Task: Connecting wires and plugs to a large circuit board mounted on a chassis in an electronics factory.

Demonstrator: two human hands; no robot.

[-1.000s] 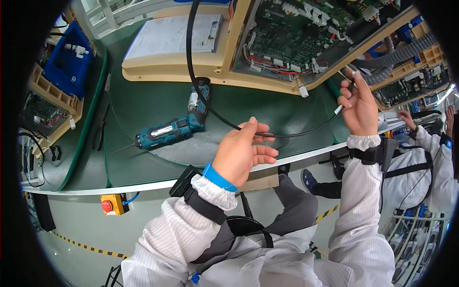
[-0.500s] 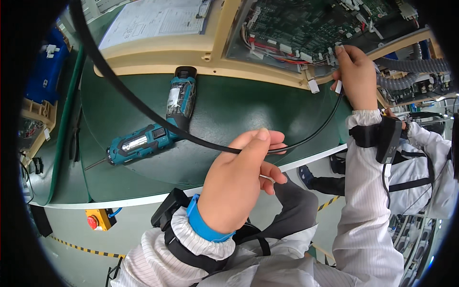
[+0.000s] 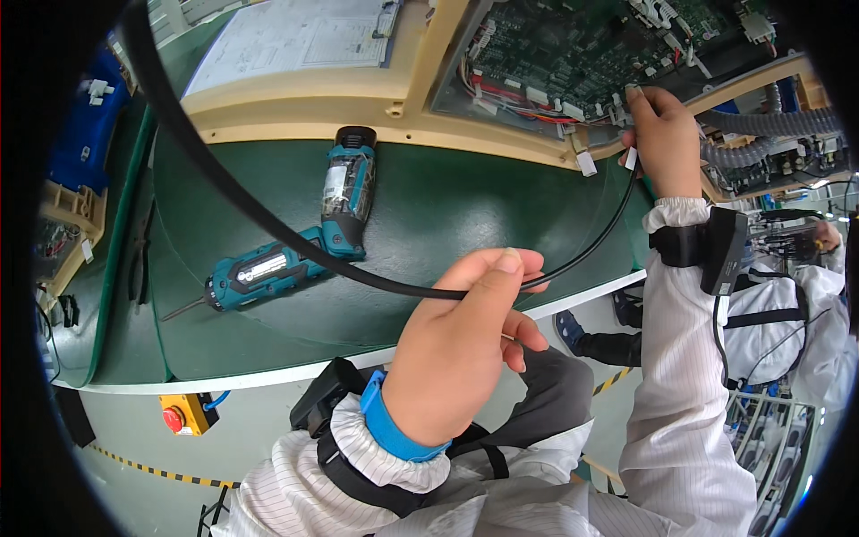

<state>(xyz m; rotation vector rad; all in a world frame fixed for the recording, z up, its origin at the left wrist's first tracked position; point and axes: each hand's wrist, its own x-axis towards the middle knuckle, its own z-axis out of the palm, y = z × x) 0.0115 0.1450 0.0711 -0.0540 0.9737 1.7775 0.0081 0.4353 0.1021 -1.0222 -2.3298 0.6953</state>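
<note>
Pinching cable (image 3: 268, 225) between thumb and index finger, left hand (image 3: 447, 358) near mat (image 3: 429, 197) edge, right hand (image 3: 667, 143) closed on cable beside white tag (image 3: 632, 159), fingertips at board (image 3: 555, 54) edge, shifted inward from frame (image 3: 431, 63) rim since one second earlier.

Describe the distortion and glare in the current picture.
Head view: fisheye distortion bows the white bench edge, and the corners go black; head view: soft sheen on the green mat; head view: the black cable looks thicker toward the upper left.
</note>
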